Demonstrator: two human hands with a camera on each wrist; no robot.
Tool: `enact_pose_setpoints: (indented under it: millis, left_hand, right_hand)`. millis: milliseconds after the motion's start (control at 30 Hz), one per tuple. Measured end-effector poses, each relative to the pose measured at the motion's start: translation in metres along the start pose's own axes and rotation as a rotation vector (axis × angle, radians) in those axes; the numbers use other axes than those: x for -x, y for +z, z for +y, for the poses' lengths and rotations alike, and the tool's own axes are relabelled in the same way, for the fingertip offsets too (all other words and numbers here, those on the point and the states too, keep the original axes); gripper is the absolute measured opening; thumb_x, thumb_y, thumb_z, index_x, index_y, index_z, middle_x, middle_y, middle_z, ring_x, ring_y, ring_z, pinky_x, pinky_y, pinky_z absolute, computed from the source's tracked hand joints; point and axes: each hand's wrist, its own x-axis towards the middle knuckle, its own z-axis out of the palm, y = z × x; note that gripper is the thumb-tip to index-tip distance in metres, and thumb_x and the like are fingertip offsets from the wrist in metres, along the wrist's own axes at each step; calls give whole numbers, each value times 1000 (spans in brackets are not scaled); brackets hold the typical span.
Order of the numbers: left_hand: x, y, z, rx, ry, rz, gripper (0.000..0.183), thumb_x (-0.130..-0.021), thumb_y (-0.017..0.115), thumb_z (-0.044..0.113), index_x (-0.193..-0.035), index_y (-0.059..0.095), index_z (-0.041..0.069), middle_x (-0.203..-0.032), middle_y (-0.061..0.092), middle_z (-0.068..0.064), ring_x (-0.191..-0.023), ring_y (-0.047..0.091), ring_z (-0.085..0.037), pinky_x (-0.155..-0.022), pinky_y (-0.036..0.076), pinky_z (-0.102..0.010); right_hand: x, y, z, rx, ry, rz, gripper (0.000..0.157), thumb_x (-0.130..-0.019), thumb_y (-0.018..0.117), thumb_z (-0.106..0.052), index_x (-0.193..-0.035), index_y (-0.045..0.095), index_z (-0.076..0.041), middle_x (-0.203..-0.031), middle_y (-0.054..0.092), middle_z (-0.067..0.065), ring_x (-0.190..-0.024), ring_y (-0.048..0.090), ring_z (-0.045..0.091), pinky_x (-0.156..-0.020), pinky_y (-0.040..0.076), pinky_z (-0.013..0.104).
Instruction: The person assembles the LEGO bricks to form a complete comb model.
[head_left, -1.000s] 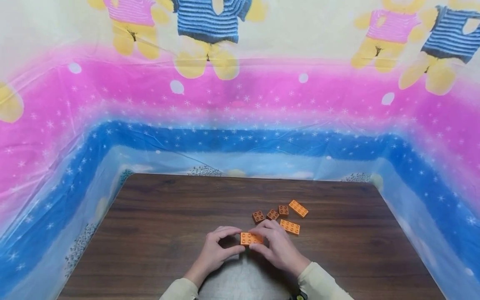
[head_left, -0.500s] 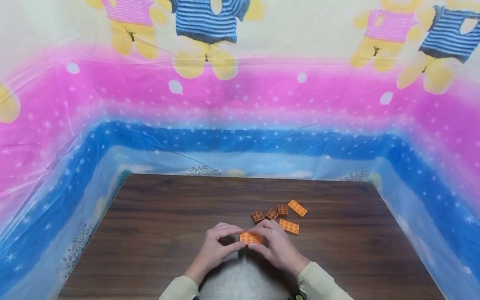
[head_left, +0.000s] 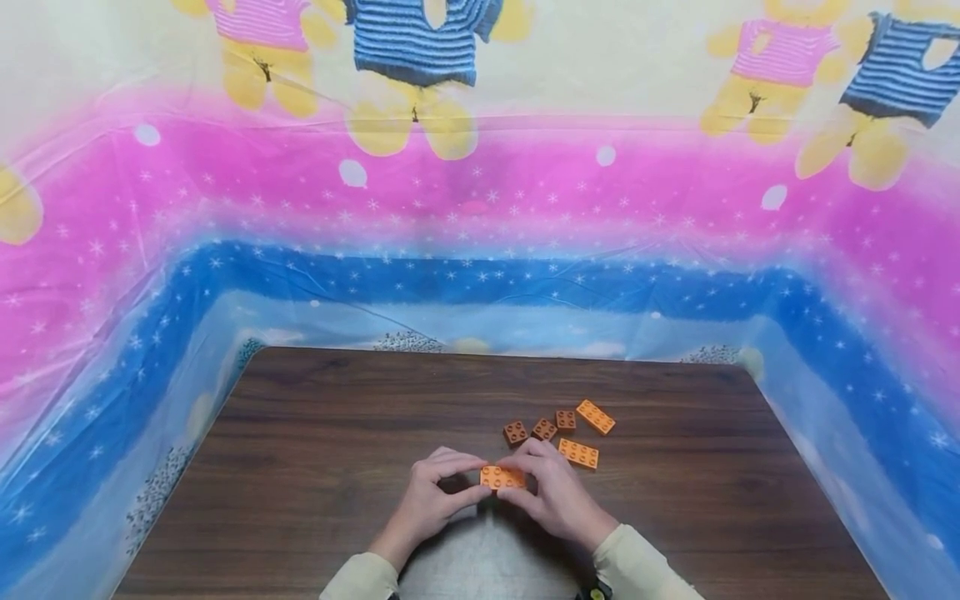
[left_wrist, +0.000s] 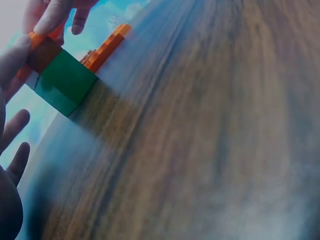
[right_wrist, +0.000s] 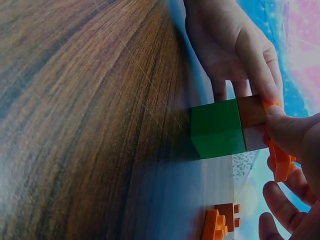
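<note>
Item in hand: an orange brick (head_left: 495, 477), lying crosswise on a brown block (right_wrist: 251, 111) above a green block (right_wrist: 220, 131), which appears to stand on the bench (head_left: 337, 417).
Hands: left hand (head_left: 437, 493) and right hand (head_left: 557, 493) both pinch the orange brick, thumbs on the near side, fingers on the far side.
Overhang: the orange brick reaches past the brown block on the right; whether it is fully seated cannot be told.
Tipping risk: pressing harder on the overhanging end could, in my judgement, tilt or unseat the orange brick; uneven pressure from the hands could topple the stack.
Knock risk: a careless right-hand swing could scatter three brown bricks (head_left: 543, 429) and the nearer loose orange brick (head_left: 578, 453), close by its knuckles.
Bench edges: far edge well beyond all bricks, including the farther loose orange brick (head_left: 596, 417); near edge unseen.
Room: broad bare surface left of the left hand; tighter ahead-right.
</note>
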Motion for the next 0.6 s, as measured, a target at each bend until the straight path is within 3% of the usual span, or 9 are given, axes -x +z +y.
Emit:
enact_pose_setpoints:
  millis: [167,600]
  left_hand:
    - [0,2,-4,9,2,10,34,-80,93,11,-112,82,9,-109,80,-1,-100,70,-21,-87,55,-31]
    - [4,2,-2,67,-102,-5,31,-85,89,16,-116,81,13,-114,79,1,-102,69,-18,-87,57,-43]
  right_hand:
    - [-1,0,1,-21,-5,0,31,-91,84,-32,-118,79,-18,-102,62,-13,-92,54,7,-77,47,28]
    - [2,-1,-1,-78,62,-15,35,-92,83,-32,-123,78,-17,-114,67,-12,-103,61,8,-82,52,31]
